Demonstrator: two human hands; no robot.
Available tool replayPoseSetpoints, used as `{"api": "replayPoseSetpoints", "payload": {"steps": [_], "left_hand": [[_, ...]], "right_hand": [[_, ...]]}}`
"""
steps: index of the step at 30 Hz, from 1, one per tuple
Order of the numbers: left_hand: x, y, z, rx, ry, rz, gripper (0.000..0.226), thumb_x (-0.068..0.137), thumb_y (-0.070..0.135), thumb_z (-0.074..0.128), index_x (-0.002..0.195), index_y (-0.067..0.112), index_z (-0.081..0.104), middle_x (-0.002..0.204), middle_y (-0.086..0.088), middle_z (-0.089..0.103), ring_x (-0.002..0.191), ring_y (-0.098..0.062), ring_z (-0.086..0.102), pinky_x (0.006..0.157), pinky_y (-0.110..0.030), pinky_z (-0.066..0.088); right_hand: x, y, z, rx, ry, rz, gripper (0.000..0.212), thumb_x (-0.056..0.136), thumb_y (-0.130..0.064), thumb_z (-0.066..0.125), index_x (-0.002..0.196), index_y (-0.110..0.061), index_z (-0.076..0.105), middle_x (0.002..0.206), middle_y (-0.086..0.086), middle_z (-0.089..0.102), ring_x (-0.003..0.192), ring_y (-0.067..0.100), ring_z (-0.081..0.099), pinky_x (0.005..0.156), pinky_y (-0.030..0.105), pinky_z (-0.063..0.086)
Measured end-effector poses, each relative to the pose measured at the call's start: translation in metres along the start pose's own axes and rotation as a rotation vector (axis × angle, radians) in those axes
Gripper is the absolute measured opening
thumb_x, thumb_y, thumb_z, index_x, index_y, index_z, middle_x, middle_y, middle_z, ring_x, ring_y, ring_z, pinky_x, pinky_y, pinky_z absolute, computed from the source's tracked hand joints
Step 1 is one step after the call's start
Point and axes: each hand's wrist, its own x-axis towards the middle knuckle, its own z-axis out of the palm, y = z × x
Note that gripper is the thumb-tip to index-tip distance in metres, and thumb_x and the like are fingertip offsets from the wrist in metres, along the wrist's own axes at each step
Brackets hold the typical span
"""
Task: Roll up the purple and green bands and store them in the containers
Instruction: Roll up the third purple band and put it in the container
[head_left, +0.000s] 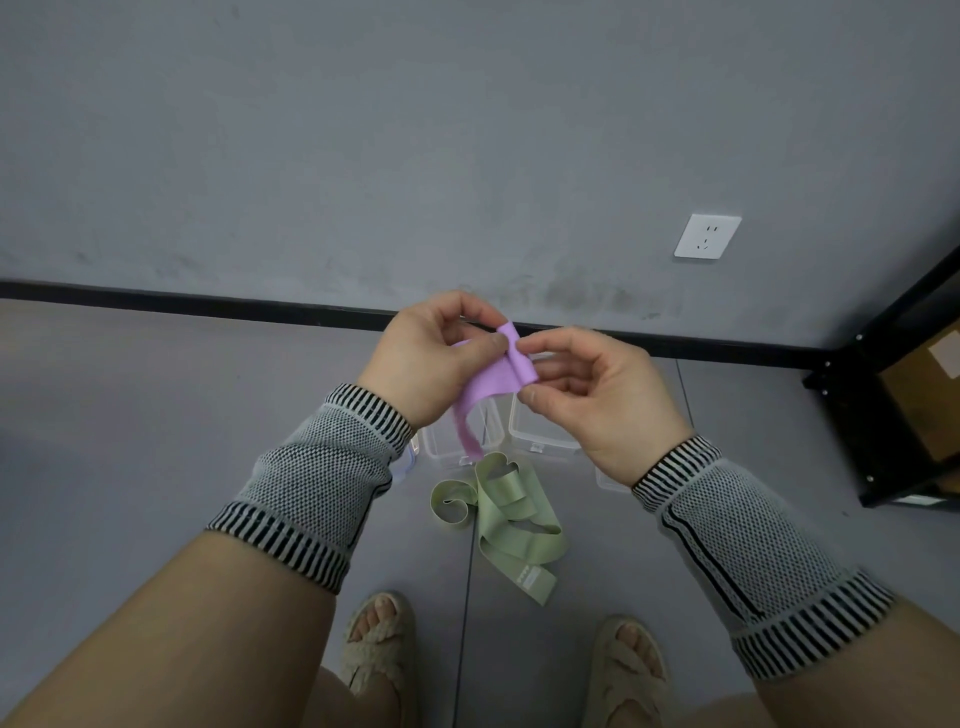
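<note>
I hold the purple band (493, 382) up in front of me, its top end curled into a small roll. My left hand (434, 358) pinches the roll from the left with thumb and fingers. My right hand (597, 395) pinches it from the right. The band's loose tail hangs down between my wrists. On the floor below, the green band (511, 525) lies in a loose tangle. Two clear plastic containers (540, 441) stand on the floor behind it, partly hidden by my hands.
A black metal shelf frame (893, 415) with a cardboard box stands at the right. The grey wall with a black baseboard (208, 302) and a white socket (707, 236) runs behind. My sandalled feet (376, 649) are at the bottom.
</note>
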Motion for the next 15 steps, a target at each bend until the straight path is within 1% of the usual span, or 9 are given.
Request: {"api": "replayPoseSetpoints", "payload": {"steps": [1,3,6,8,11,13,15], "left_hand": [[-0.0003,-0.0003,0.0000,-0.003,-0.009,0.001,0.010,0.084,0.005,0.066,0.084,0.016,0.065,0.075,-0.005,0.069,0.068,-0.010,0.063,0.069,-0.023,0.053],[-0.0003,-0.0008,0.0001,-0.007,-0.021,-0.002,0.011,0.084,0.004,0.066,0.084,0.015,0.064,0.077,-0.008,0.069,0.070,-0.013,0.064,0.069,-0.023,0.053],[-0.0001,-0.0010,0.0001,-0.012,-0.030,-0.004,0.010,0.084,0.005,0.066,0.085,0.015,0.064,0.081,-0.013,0.071,0.074,-0.017,0.065,0.075,-0.029,0.054],[-0.0005,-0.0007,0.0015,-0.010,-0.039,0.004,0.010,0.084,0.005,0.067,0.085,0.016,0.065,0.083,-0.014,0.071,0.076,-0.018,0.066,0.077,-0.030,0.053],[-0.0009,-0.0004,0.0041,-0.003,-0.043,0.018,0.011,0.083,0.005,0.067,0.085,0.015,0.065,0.081,-0.012,0.071,0.073,-0.013,0.065,0.076,-0.025,0.053],[-0.0004,-0.0010,0.0037,-0.006,-0.042,0.023,0.011,0.083,0.004,0.067,0.085,0.014,0.064,0.080,-0.011,0.071,0.071,-0.011,0.066,0.073,-0.023,0.054],[-0.0003,-0.0016,0.0026,-0.012,-0.045,0.025,0.012,0.082,0.002,0.067,0.085,0.013,0.063,0.079,-0.010,0.070,0.069,-0.010,0.066,0.071,-0.021,0.055]], "right_hand": [[-0.0003,0.0001,-0.0001,-0.007,-0.012,-0.002,0.036,0.077,0.010,0.068,0.094,-0.021,0.066,0.092,0.006,0.071,0.087,0.014,0.068,0.080,0.023,0.056],[-0.0005,-0.0004,-0.0011,-0.013,-0.031,-0.016,0.036,0.076,0.012,0.068,0.094,-0.020,0.068,0.091,0.004,0.070,0.085,0.012,0.067,0.081,0.024,0.056],[-0.0008,-0.0011,-0.0023,0.002,-0.010,-0.040,0.039,0.076,0.012,0.068,0.096,-0.021,0.068,0.083,-0.002,0.070,0.076,0.005,0.065,0.077,0.018,0.054],[-0.0016,0.0003,-0.0013,-0.022,0.020,-0.057,0.036,0.076,0.009,0.071,0.098,-0.018,0.069,0.083,-0.002,0.071,0.076,0.007,0.067,0.077,0.019,0.055],[-0.0031,0.0035,0.0003,-0.046,0.042,-0.056,0.030,0.076,0.003,0.073,0.099,-0.016,0.070,0.087,0.000,0.072,0.082,0.014,0.070,0.080,0.023,0.056],[-0.0028,0.0041,-0.0005,-0.064,0.028,-0.052,0.031,0.076,0.003,0.073,0.098,-0.018,0.070,0.089,0.003,0.073,0.084,0.018,0.070,0.081,0.023,0.056],[-0.0025,0.0033,-0.0031,-0.045,-0.018,-0.036,0.033,0.076,0.007,0.071,0.098,-0.018,0.069,0.090,0.007,0.072,0.083,0.017,0.069,0.080,0.022,0.055]]}}
